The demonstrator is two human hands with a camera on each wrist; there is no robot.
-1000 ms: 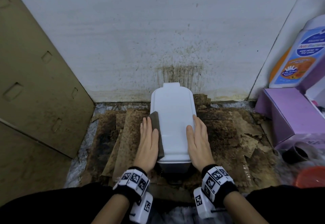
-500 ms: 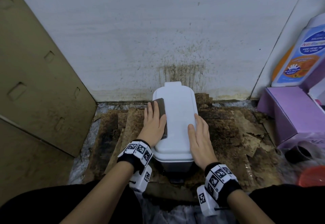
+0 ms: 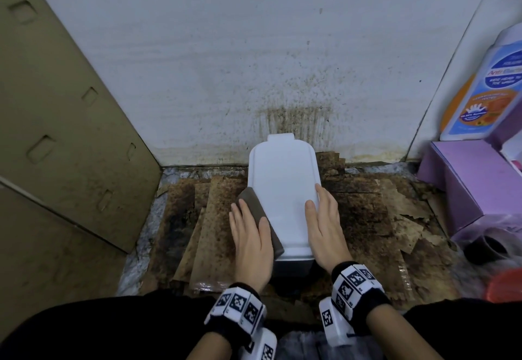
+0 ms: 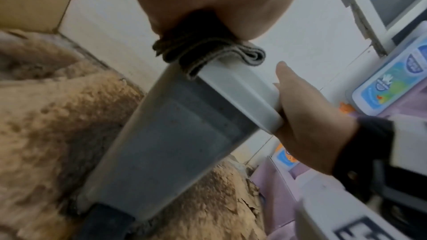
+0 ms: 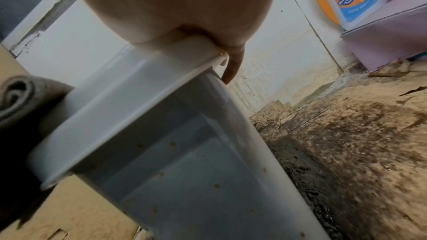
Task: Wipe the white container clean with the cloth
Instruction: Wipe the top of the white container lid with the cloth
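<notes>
A white container (image 3: 284, 190) with a flat lid stands on the floor against the wall; its grey body (image 4: 175, 134) shows in both wrist views (image 5: 166, 161). A folded grey-brown cloth (image 3: 255, 207) lies over the lid's left edge. My left hand (image 3: 248, 235) presses flat on the cloth (image 4: 208, 50) with straight fingers. My right hand (image 3: 324, 227) rests flat along the lid's right edge. In the right wrist view a fingertip (image 5: 231, 72) hangs over the rim. The cloth (image 5: 20, 94) shows rolled at the lid's far corner.
Stained brown cardboard sheets (image 3: 375, 218) cover the floor around the container. The white wall (image 3: 254, 63) behind is spattered. A tan panel (image 3: 56, 133) leans at the left. At the right stand a purple box (image 3: 466, 184), a labelled bottle (image 3: 485, 91) and a dark cup (image 3: 485, 249).
My left hand slid the cloth forward along the lid's left edge, then drew it back toward me. The right hand stayed on the right edge.
</notes>
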